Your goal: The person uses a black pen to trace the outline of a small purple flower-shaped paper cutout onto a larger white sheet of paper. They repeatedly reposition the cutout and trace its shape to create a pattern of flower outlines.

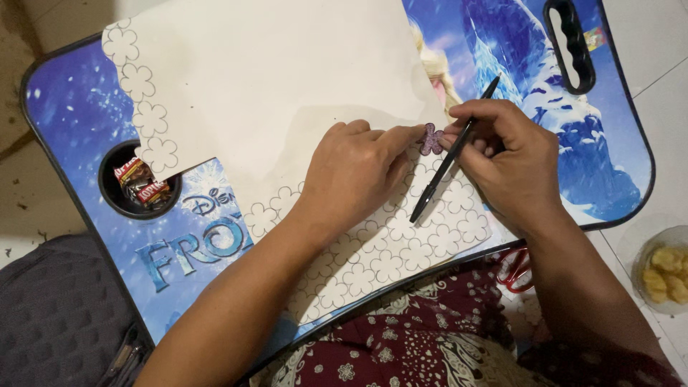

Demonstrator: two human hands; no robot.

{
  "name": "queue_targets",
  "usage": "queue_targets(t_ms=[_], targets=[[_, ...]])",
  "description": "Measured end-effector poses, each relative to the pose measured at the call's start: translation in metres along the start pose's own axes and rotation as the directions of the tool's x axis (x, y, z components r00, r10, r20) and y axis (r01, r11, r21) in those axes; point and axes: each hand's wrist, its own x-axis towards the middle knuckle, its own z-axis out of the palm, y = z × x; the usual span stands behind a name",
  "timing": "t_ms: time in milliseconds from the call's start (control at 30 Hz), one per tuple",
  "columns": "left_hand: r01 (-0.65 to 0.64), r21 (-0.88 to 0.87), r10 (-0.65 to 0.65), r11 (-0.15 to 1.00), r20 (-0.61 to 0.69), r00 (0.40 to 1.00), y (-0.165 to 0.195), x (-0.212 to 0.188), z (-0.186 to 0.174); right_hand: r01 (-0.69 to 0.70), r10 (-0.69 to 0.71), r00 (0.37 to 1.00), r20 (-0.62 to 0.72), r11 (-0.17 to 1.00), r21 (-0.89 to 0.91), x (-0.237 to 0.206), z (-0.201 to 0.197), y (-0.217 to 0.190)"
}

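At the far left of the blue lap desk [64,107], a round cup well [118,193] holds a few small red wrapped sweets [143,185]. Across the desk lies a large cream paper sheet [272,79], its edges and lower right part covered with rows of flower outlines [387,261] drawn in pen.

The left hand [355,175] lies palm down on the sheet, fingers mostly extended, its forefinger pressing a small purple flower template [431,139] flat against the paper's right edge. Just right of it, the right hand [512,161] is closed around a black pen [451,159], which it holds slanted across its fingers, tip pointing down and left, apparently off the paper; its fingertips touch or nearly touch the template.

The step in hand looks like placing the template for another outline. The next move would call for holding the template still with the left hand and bringing the pen tip to its edge.

Further right, red scissor handles [514,269] show on the patterned cloth below the desk, and a clear bowl of yellowish snacks [663,272] sits on the floor.
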Motion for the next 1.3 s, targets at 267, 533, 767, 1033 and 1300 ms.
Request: queue_targets(t_ms=[267,533,767,1033,1300], targets=[[0.01,0.017,-0.01,1.0,0.008,1.0,0.0001,-0.0002,0.0026,0.061,-0.061,0.998,-0.015,0.998,-0.015,0.0034,0.002,0.0046],[-0.007,0.027,0.007,1.0,-0.009,1.0,0.001,-0.0017,0.0027,0.085,-0.085,0.996,-0.018,0.996,-0.023,0.0014,0.0,0.0059],[0.001,0.02,0.0,1.0,-0.015,1.0,0.0015,-0.0018,0.004,0.038,-0.038,0.999,-0.015,0.999,0.012,0.0009,0.0005,0.0061],[0.008,0.03,-0.008,1.0,-0.008,1.0,0.0012,-0.0016,0.0044,0.042,-0.042,0.999,-0.012,0.999,0.008,0.002,0.0005,0.0076],[0.004,0.018,-0.004,1.0,-0.016,1.0,0.0021,-0.0022,0.0032,0.033,-0.033,0.999,-0.008,0.999,-0.002,0.0007,0.0003,0.0074]])
